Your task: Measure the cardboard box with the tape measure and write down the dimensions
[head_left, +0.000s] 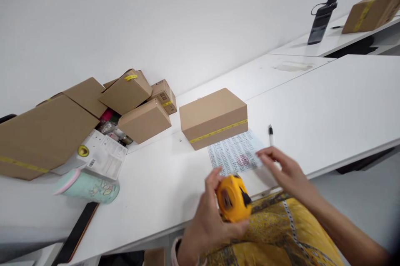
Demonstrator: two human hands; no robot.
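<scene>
My left hand is closed around a yellow tape measure, held just off the near edge of the white table. My right hand reaches over the table edge with fingers stretched out, its fingertips on the corner of a printed sheet with a red stamp. A cardboard box with a yellow tape band stands just behind the sheet. A pen lies to the right of the sheet.
Several cardboard boxes are piled at the left against the wall, with a white packet and a mint-green bottle lying in front. Another box and a black device sit on the far right table. Yellow patterned cloth covers my lap.
</scene>
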